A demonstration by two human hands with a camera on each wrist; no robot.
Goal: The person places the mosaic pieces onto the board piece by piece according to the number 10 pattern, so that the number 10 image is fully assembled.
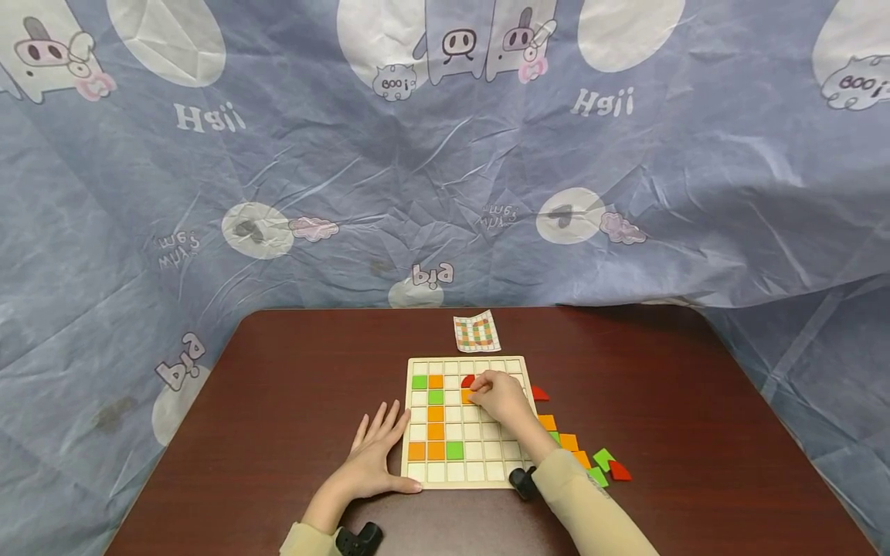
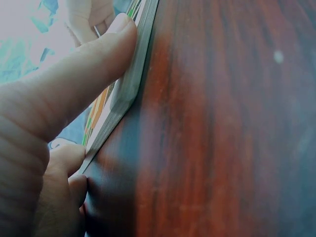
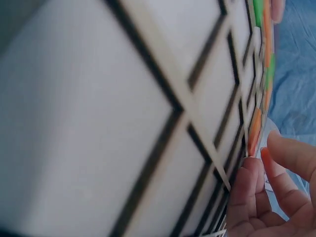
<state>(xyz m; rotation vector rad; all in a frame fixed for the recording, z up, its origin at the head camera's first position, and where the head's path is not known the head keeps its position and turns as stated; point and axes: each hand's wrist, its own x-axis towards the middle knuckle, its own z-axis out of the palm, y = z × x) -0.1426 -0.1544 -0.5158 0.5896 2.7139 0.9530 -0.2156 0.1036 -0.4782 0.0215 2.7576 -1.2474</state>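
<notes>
A cream gridded board (image 1: pixel 491 449) lies on the table, with green, orange and red tiles in some cells. My left hand (image 1: pixel 375 461) spreads its fingers along the board's left edge. In the left wrist view its thumb (image 2: pixel 101 59) rests against the board's rim (image 2: pixel 118 101). Over the upper right of the grid, my right hand (image 1: pixel 502 398) pinches a small reddish-orange tile (image 3: pixel 266 159), mostly hidden by thumb and fingertip. Beside those fingers are a red curved tile (image 1: pixel 467 381) and an orange square tile (image 1: pixel 466 396) in the grid.
A small printed pattern card (image 1: pixel 477 332) lies behind the board. Loose tiles spread along the board's right side, among them an orange square (image 1: pixel 568 442), a green square (image 1: pixel 602 459) and a red quarter-circle (image 1: pixel 619 470). A blue printed cloth (image 1: pixel 445 170) hangs behind the dark red-brown table (image 1: pixel 313 371).
</notes>
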